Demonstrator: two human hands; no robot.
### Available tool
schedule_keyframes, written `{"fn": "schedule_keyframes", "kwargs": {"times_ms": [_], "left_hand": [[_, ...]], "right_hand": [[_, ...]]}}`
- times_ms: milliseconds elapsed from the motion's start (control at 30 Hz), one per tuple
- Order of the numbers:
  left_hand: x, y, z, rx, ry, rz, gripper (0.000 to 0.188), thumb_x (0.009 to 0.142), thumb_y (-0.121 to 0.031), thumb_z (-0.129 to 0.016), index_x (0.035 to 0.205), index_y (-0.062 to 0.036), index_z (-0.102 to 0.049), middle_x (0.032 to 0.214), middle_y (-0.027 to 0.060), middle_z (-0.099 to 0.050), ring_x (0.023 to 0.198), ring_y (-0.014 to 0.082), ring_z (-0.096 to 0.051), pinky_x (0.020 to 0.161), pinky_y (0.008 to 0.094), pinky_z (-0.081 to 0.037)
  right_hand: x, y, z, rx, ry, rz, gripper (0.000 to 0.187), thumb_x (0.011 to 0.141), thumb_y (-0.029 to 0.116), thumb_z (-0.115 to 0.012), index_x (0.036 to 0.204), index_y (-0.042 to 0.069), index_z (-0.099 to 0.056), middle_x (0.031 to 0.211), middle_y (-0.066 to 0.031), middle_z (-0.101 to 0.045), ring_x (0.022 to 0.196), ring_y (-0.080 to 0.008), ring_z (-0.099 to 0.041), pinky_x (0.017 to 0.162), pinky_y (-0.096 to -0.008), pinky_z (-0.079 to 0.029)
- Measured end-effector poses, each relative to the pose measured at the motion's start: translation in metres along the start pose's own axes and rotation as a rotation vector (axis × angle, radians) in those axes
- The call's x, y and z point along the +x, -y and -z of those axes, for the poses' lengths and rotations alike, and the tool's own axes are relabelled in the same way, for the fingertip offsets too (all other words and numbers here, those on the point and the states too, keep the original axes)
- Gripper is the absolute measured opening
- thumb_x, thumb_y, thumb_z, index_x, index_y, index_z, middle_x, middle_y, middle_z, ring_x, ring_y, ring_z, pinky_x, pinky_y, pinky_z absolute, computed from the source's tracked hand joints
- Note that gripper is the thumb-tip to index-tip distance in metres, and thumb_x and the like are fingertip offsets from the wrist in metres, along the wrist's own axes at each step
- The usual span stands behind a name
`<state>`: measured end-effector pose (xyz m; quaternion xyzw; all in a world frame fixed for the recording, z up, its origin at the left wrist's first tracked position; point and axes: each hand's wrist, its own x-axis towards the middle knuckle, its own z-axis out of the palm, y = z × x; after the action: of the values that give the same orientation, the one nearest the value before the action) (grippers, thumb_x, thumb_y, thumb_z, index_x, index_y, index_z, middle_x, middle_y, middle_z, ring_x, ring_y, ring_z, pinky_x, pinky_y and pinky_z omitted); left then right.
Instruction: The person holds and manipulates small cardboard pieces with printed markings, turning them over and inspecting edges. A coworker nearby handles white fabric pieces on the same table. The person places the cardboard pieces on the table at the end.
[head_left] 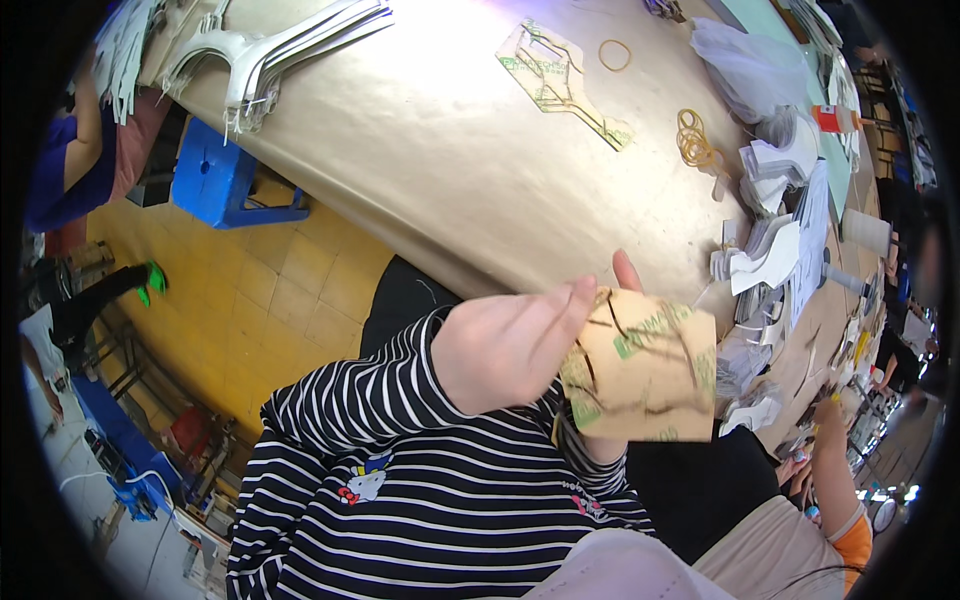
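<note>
In front of my chest is a yellowish pattern template (pixel 640 370) with green print and dark slots cut through it. My left hand (pixel 510 350) is closed, fingers together, at the template's upper left edge. Most of my right hand (pixel 626 272) is hidden behind the template, which it supports from below; one fingertip rises above the top edge. Beyond, on the brown-covered table (pixel 440 150), lies another slotted template (pixel 545 75) of the same material, narrowing to a strip. A single rubber band (pixel 615 56) lies beside it, and a heap of rubber bands (pixel 697 142) is farther right.
Stacks of white cut pieces (pixel 765 250) line the table's right side, near a clear plastic bag (pixel 750 65) and a thread cone (pixel 865 232). More bundled strips (pixel 250 60) hang over the far left edge. A blue stool (pixel 210 175) stands below. Other people work on both sides.
</note>
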<state>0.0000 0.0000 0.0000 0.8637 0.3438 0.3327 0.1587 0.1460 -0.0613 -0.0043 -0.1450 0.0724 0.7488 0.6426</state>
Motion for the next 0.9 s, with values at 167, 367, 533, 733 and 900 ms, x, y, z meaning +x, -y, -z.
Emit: {"fn": "schedule_keyframes", "kwargs": {"times_ms": [167,367,533,733,900], "left_hand": [[0.001,-0.001,0.006,-0.178,0.059,0.135,0.048,0.066,-0.003,-0.064,0.113,0.0073,-0.059,0.092,0.0172,-0.065,0.075,0.0236,-0.067,0.062,0.0281,-0.054],[0.001,0.008,0.020,-1.682,0.284,0.854,0.061,0.081,0.008,-0.063,0.137,0.0013,-0.041,0.123,0.0103,-0.057,0.106,0.0141,-0.058,0.093,0.0267,-0.048],[0.003,0.009,0.017,-1.916,0.397,0.741,0.058,0.084,0.004,-0.062,0.137,0.0039,-0.038,0.136,0.0125,-0.046,0.120,0.0143,-0.047,0.094,0.0274,-0.047],[0.007,0.023,0.022,-1.970,0.479,1.091,0.041,0.087,-0.005,-0.064,0.124,0.0063,-0.052,0.114,0.0123,-0.061,0.100,0.0117,-0.059,0.086,0.0254,-0.050],[0.006,0.020,0.014,-1.490,0.407,1.006,0.022,0.086,-0.007,-0.066,0.104,0.0059,-0.061,0.092,0.0063,-0.067,0.083,0.0077,-0.061,0.077,0.0208,-0.049]], "right_hand": [[-0.002,0.008,-0.006,-0.211,-0.049,-0.055,0.063,0.099,0.028,-0.041,0.147,0.002,-0.009,0.138,-0.0251,-0.036,0.122,-0.0313,-0.048,0.101,-0.0384,-0.043],[0.004,0.031,-0.012,-1.151,-0.026,0.155,0.033,0.088,-0.006,-0.048,0.121,-0.011,-0.052,0.086,-0.0119,-0.061,0.067,-0.0131,-0.048,0.054,-0.0243,-0.035],[0.003,0.037,-0.003,-1.007,0.028,0.154,0.032,0.087,-0.007,-0.050,0.118,-0.012,-0.056,0.081,-0.0102,-0.064,0.057,-0.0102,-0.052,0.050,-0.0225,-0.038],[0.006,0.040,0.005,-0.735,-0.345,-0.317,0.034,0.089,0.004,-0.056,0.120,-0.008,-0.056,0.104,-0.0150,-0.066,0.090,-0.0189,-0.065,0.083,-0.0294,-0.052],[0.000,0.029,0.006,-0.974,-0.225,-0.094,0.037,0.088,0.003,-0.059,0.124,-0.002,-0.056,0.106,-0.0128,-0.066,0.088,-0.0146,-0.064,0.081,-0.0243,-0.051]]}}
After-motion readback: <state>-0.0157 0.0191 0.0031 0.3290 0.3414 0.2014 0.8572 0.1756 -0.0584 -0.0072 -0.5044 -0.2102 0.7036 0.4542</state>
